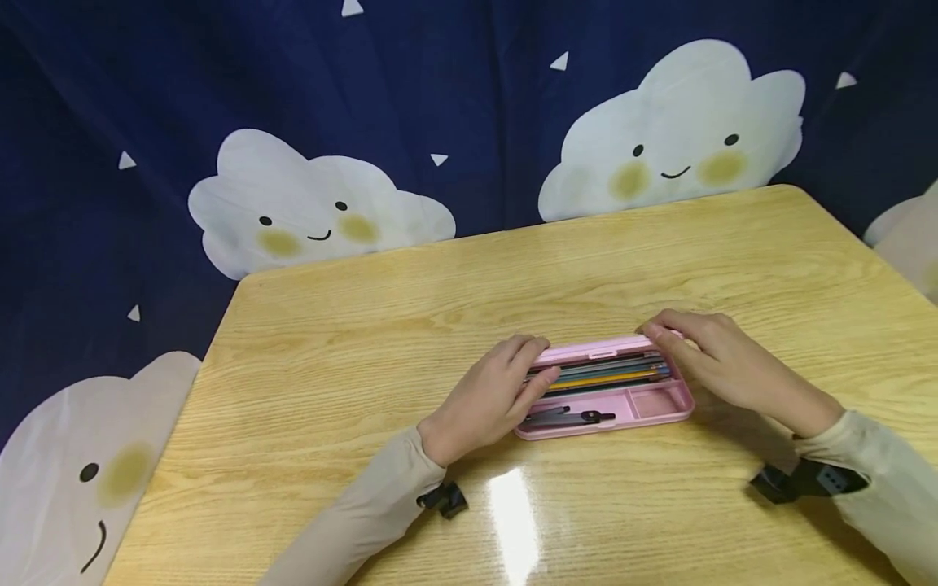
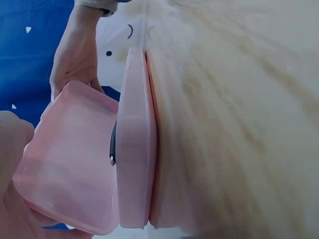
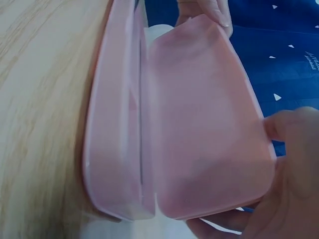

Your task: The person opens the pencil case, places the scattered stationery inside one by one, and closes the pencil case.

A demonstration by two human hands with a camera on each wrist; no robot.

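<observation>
A pink pencil case [image 1: 614,405] lies on the wooden table with its hinged lid [image 3: 209,109] raised at the back. My left hand [image 1: 493,397] grips the lid's left end, the thumb reaching over the front edge. At the opposite end, my right hand [image 1: 721,358] pinches the lid's right corner between thumb and fingers. Several pencils [image 1: 608,377], one of them yellow, lie side by side in the long rear compartment. A drawing compass [image 1: 590,417] rests in the front compartment, partly hidden by my left hand. The small front-right compartment [image 1: 655,402] shows only its pink floor.
The wooden table [image 1: 352,350] stretches around the case on all sides. Behind its far edge hangs a dark blue curtain [image 1: 498,98] printed with smiling clouds. Dark wrist devices sit below each wrist, one at the left [image 1: 444,499] and one at the right [image 1: 806,480].
</observation>
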